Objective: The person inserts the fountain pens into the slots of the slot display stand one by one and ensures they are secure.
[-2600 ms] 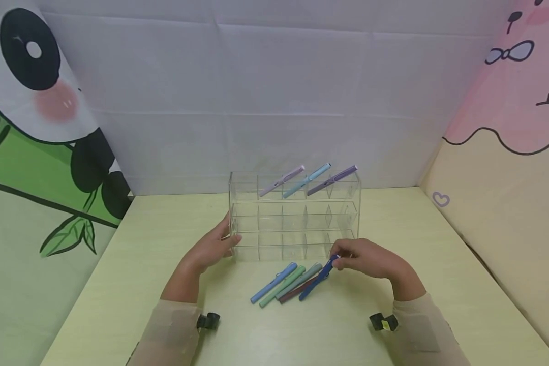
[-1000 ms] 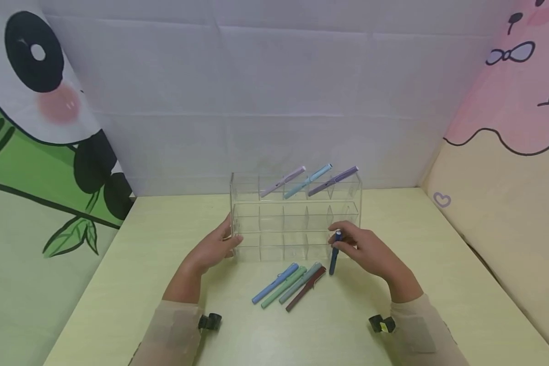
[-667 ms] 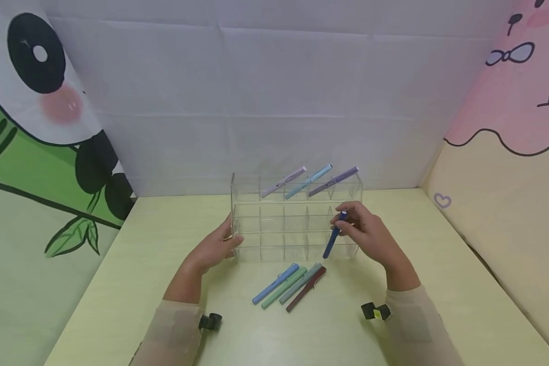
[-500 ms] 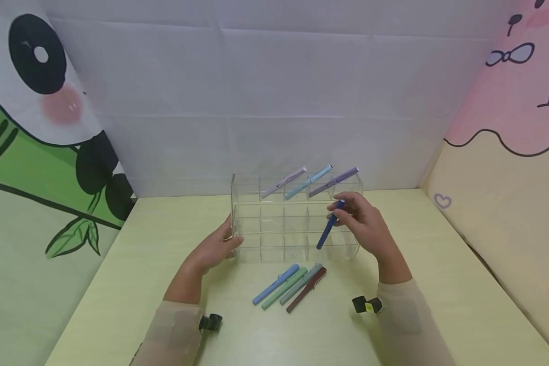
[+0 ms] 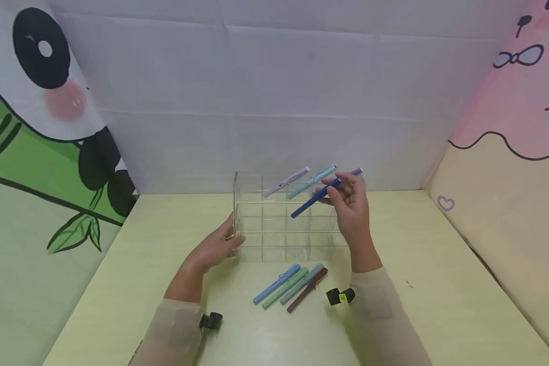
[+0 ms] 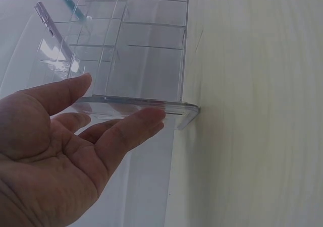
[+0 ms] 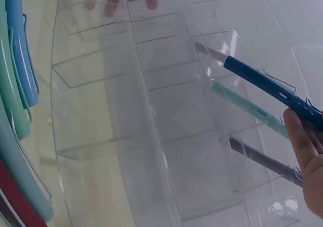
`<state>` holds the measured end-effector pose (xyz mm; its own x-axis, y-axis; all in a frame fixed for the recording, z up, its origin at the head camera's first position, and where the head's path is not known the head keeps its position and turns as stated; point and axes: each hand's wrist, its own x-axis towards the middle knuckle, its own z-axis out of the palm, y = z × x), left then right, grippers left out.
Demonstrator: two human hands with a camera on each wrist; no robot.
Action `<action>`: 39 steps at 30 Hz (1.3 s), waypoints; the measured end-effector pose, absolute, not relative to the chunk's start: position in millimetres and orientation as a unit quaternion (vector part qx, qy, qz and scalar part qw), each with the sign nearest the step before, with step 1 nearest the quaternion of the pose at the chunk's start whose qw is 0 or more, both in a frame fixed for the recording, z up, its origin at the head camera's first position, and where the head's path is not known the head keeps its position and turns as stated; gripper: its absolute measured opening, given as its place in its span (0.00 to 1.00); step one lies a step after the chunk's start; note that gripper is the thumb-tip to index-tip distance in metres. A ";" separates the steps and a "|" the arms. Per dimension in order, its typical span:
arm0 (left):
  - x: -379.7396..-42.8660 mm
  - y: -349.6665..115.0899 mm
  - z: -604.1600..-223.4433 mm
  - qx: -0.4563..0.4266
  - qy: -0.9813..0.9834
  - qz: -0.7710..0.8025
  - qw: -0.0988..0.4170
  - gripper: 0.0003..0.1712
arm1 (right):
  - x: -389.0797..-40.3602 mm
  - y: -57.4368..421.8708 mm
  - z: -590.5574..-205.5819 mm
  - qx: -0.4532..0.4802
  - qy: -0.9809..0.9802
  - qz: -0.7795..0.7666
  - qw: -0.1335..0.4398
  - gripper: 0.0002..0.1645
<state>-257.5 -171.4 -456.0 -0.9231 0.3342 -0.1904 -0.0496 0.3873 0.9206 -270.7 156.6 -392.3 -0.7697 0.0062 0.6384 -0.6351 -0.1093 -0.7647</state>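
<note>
1. Above the clear acrylic organizer [image 5: 285,223], the right hand [image 5: 349,203] is now holding the dark blue pen [image 5: 314,197] up at the level of the top row; a moment ago it was carrying the pen low in front of the bottom row, and before that it was picking it off the table [image 5: 416,284]. The left hand [image 5: 215,246] is staying where it was, at the organizer's left end.
2. Nearest the person, four pens are lying side by side on the table just in front of the organizer: a light blue pen [image 5: 276,283], a green pen [image 5: 284,287], a grey-green pen [image 5: 302,283] and a maroon pen [image 5: 307,297]. Open tabletop is lying to either side of them and out to the right edge.
3. Further back, the organizer's front and middle rows are showing open compartments, with room above them for the pen to travel.
4. At the left end, the left hand's fingers [image 6: 128,133] are lying nearly straight and slightly spread, touching the organizer's side wall.
5. At the top row, the right hand's fingertips [image 7: 302,141] are pinching the dark blue pen near its upper end; its lower end is slanting down to the left over the middle row.
6. Farthest back, a lilac pen [image 5: 285,182], a pale blue pen [image 5: 311,181] and a purple pen [image 5: 357,172] are leaning in back-row compartments, the last partly hidden by the hand.
</note>
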 end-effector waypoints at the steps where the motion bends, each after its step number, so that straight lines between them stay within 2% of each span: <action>1: -257.5 -171.5 -456.3 0.088 0.815 0.546 0.175 0.46 | -271.7 153.0 -394.3 0.249 -0.622 0.706 0.232 0.22; 8: -257.2 -172.4 -455.9 0.095 0.811 0.549 0.175 0.45 | -274.7 135.6 -407.2 0.236 -0.609 0.713 0.254 0.20; 16: -255.9 -171.9 -454.8 0.092 0.814 0.545 0.178 0.46 | -273.7 130.3 -415.7 0.228 -0.651 0.688 0.226 0.23; 24: -256.7 -171.2 -453.5 0.096 0.815 0.545 0.172 0.46 | -267.9 123.6 -412.8 0.217 -0.685 0.669 0.188 0.19; 39: -257.4 -171.5 -454.2 0.094 0.814 0.546 0.174 0.46 | -253.5 115.3 -401.2 0.201 -0.762 0.588 0.181 0.16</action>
